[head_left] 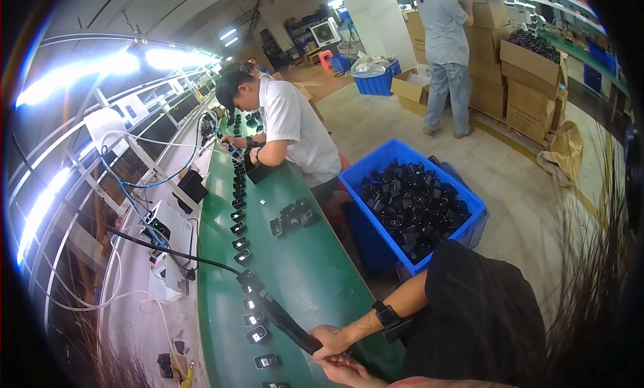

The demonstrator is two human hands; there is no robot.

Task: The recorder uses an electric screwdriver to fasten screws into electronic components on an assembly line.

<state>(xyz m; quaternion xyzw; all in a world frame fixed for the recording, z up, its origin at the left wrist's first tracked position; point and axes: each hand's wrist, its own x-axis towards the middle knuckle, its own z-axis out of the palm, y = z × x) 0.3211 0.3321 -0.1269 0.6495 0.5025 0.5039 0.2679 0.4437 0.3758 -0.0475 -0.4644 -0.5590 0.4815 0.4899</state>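
Clock positions are referring to the centre of the view, with 12 o'clock at the upper edge. At 8 o'clock, one thick black cable [194, 258] is running toward a row of small black devices [256, 334]. This row is extending along the green work surface [315, 280] from below 7 o'clock up past 9 o'clock. Six devices are showing below the cable's end and five just above it; those farther up are crowding too closely for counting. One black tool [285, 319], apparently joining the cable, is lying slantwise between 6 and 7 o'clock, over the work surface.

At 11 o'clock, one seated co-worker [295, 129] is bending over the same row. Just off centre toward 8 o'clock, a loose cluster [290, 215] of at least four dark pieces is resting.

At 6 o'clock, the right hand [331, 340] is closing its fingers around the tool's lower end. The left hand [349, 373] is meeting it from below; whether it is pinching anything cannot be told. The step in hand appears to be handling the tool beside the row; the next move seems to be calling for a firm grip and cable clearance.

Between 3 and 4 o'clock, one blue bin [386, 154] is holding dark pieces, overlapping beyond counting.
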